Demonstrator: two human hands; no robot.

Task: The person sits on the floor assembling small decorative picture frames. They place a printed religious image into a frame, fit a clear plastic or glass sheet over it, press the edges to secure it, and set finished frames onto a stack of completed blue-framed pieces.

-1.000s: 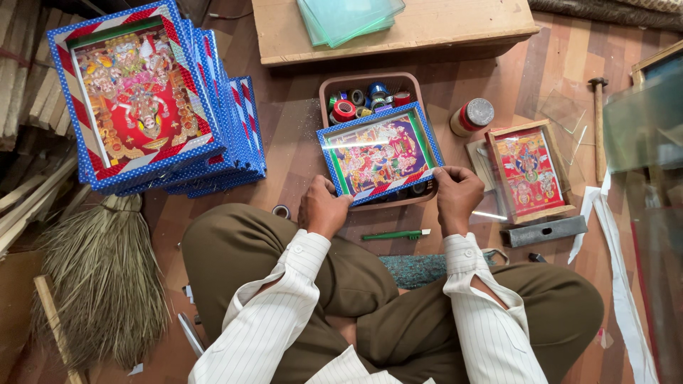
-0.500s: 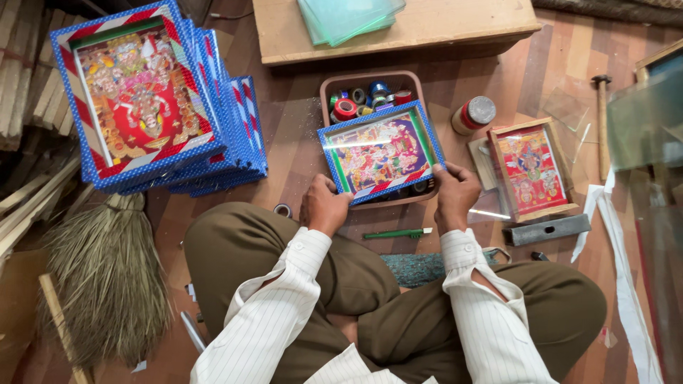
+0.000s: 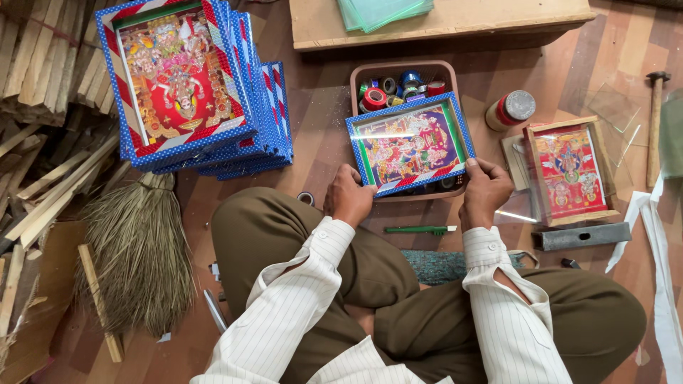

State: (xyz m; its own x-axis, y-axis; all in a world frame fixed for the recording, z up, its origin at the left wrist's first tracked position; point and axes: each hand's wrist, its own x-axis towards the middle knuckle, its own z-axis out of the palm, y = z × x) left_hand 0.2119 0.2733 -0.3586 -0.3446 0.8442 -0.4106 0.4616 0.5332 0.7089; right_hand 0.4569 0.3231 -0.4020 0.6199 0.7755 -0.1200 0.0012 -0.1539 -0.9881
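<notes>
The left hand (image 3: 351, 195) is closed on the lower left corner of a rectangular blue-bordered framed picture (image 3: 410, 143), and the right hand (image 3: 485, 192) is closed on its lower right corner. The glossy picture is held tilted over a brown rounded plastic tray of coloured tape rolls (image 3: 402, 80), much as half a second earlier, with the grip unchanged. Just below the frame a slim green-handled tool (image 3: 421, 230) is laid on the wooden floor. To the frame's right a wood-framed red picture (image 3: 571, 173) is seen; to its left, a stack of matching blue-bordered frames (image 3: 192, 89) and a straw broom (image 3: 139, 249)
</notes>
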